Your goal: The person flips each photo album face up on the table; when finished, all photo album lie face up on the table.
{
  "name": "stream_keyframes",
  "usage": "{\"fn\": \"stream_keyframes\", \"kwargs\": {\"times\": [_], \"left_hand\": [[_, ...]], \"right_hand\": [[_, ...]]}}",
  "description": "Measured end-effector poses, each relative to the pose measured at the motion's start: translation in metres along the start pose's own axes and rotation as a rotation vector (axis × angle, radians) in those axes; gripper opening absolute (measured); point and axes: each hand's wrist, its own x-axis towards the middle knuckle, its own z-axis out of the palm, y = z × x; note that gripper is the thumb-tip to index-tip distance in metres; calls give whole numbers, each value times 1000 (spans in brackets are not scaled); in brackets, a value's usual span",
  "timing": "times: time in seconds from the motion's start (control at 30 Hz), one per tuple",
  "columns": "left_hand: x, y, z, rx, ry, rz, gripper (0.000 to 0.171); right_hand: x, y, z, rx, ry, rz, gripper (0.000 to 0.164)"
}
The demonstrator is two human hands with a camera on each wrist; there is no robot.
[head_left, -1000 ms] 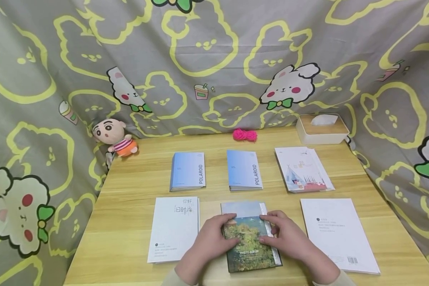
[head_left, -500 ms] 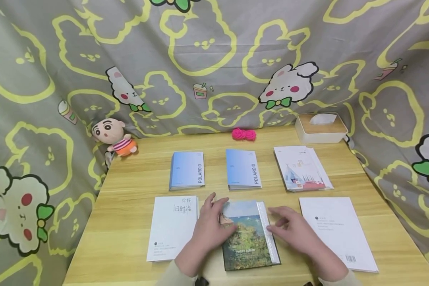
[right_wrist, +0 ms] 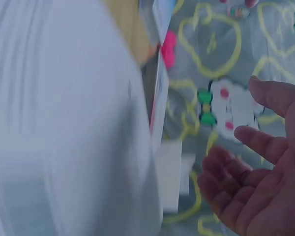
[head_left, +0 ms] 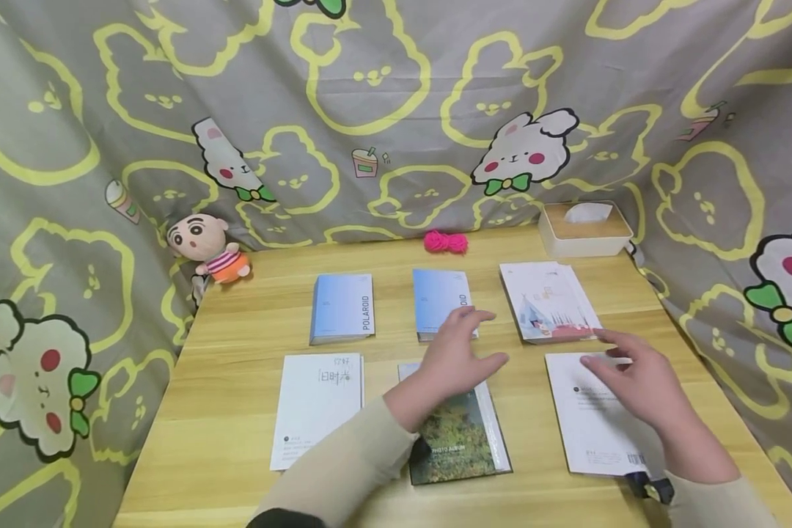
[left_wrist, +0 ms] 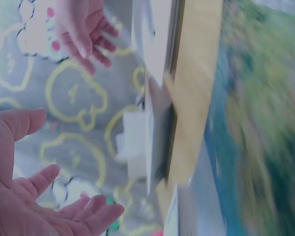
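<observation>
My left hand (head_left: 458, 356) hovers over the top of a photo album (head_left: 452, 440) with a painted landscape cover. Its fingers are spread and hold nothing; they overlap a blue POLAROID album (head_left: 431, 293) behind. Over a white book (head_left: 594, 429) on the right is my right hand (head_left: 640, 378), thumb and fingers apart. Beyond its fingertips lies a white album with a tent picture (head_left: 544, 297). In the left wrist view, the palm of the left hand (left_wrist: 49, 196) faces the camera. The right wrist view shows the right hand (right_wrist: 260, 187) beside the blurred white book (right_wrist: 73, 113).
Another white book (head_left: 317, 418) lies front left, with a second blue POLAROID album (head_left: 341, 304) behind it. Along the table's back edge are a plush doll (head_left: 214, 249), pink yarn (head_left: 445, 242) and a tissue box (head_left: 587, 231). A patterned curtain (head_left: 383, 88) surrounds the table.
Both hands have left the sides of the landscape photo album. The left hand has moved up and right across it, and the right hand has moved right to above the white book.
</observation>
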Motion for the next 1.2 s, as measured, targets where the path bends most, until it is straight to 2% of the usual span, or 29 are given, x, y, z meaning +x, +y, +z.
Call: {"fn": "stream_keyframes", "kwargs": {"times": [0.1,0.27,0.37,0.47,0.53,0.63,0.73,0.77,0.87,1.0,1.2], "left_hand": [[17,9,20,-18,-58,-6,67],[39,19,49,-40,-114,-32,70],[46,25,65,-43,-150,-13,71],[47,33,81,-44,-217,40,75],[45,39,92,-8,-275,58,79],[37,50,104,67,-365,24,87],[31,58,113,144,-395,-43,93],[29,59,114,159,-391,-56,93],[29,61,120,202,-379,-56,81],[32,62,126,271,-401,-23,58],[34,70,137,379,-415,-64,65]], "right_hand": [[1,19,-13,-63,-26,67,66],[3,44,-27,-113,-152,202,86],[2,54,-30,-115,-241,260,95],[-1,62,-34,-112,-312,290,102],[-4,67,-36,-114,-342,305,106],[-8,73,-38,-112,-376,322,107],[-8,76,-37,-109,-415,324,106],[-8,76,-35,-111,-423,318,105],[-8,77,-31,-125,-425,310,102],[-9,77,-29,-158,-387,294,92],[-10,73,-24,-131,-327,261,82]]}}
